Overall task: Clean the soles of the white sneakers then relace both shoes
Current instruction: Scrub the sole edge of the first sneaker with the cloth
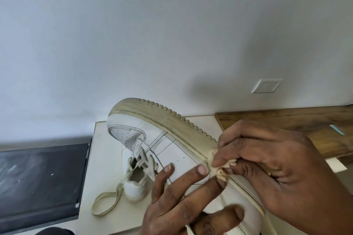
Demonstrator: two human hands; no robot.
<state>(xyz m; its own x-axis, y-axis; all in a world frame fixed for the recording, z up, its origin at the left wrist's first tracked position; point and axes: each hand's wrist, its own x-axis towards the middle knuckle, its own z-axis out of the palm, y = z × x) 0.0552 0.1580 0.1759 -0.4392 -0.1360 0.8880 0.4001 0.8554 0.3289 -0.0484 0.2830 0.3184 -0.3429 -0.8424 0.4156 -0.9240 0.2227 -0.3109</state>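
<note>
White leather sneaker (177,150) hangs tilted over the cream table (103,158), braced only by the left hand's (183,202) straightened fingers, while the right hand (267,160) pinches a small cream cloth wad (220,172) against its yellowed rubber sole edge (172,118); hard rubbing risks slippage.

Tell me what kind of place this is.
Likely a room at home: plain white wall with a white square wall plate, brown wooden board beside a cream low table, white leather sneaker wiped with a small cream cloth.
</note>
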